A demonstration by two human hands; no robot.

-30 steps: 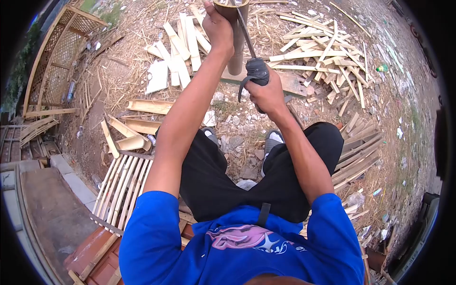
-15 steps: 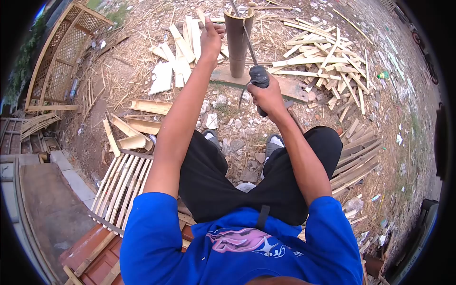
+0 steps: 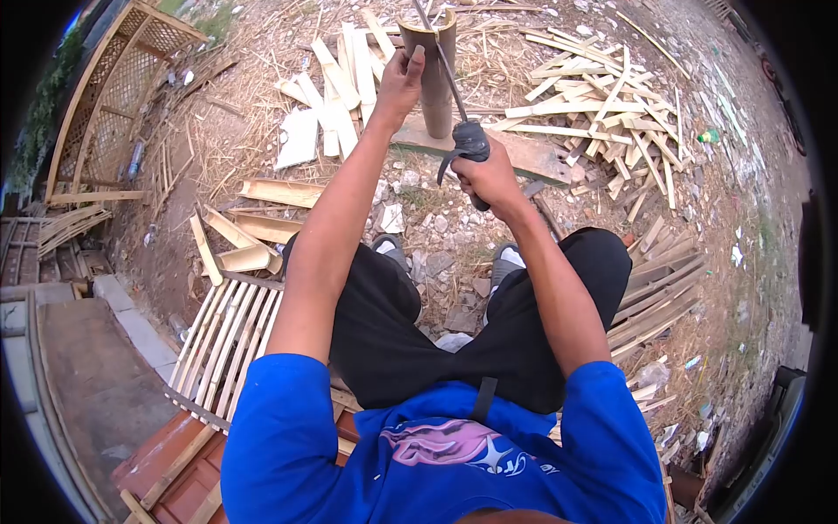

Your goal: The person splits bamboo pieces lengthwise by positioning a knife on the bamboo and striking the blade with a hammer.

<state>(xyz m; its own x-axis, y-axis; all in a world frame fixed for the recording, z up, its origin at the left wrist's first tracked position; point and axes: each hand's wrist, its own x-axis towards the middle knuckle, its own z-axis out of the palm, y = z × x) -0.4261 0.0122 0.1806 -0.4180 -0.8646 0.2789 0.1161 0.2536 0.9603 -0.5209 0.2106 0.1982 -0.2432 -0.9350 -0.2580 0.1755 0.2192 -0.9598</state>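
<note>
A thick bamboo tube (image 3: 436, 96) stands upright on a wooden board (image 3: 524, 157), leaning slightly. The blade of a long knife (image 3: 449, 74) with a black-wrapped handle lies across the tube's split top rim. My right hand (image 3: 491, 175) is wrapped round that handle, below and right of the tube. At the tube's upper left side is my left hand (image 3: 401, 87), fingers bent and thumb up against or very near the wall; whether it grips the tube is unclear.
Split bamboo strips (image 3: 602, 105) are heaped at the upper right, more pieces (image 3: 336, 87) at the upper left. Curved bamboo halves (image 3: 266, 229) lie left of my knees, near a slatted frame (image 3: 229, 341). Long slats (image 3: 659, 288) lie at the right.
My left hand came off the tube with fingers spread, then moved back to its side. The tube shifted right, then slightly left. My right hand kept the knife.
</note>
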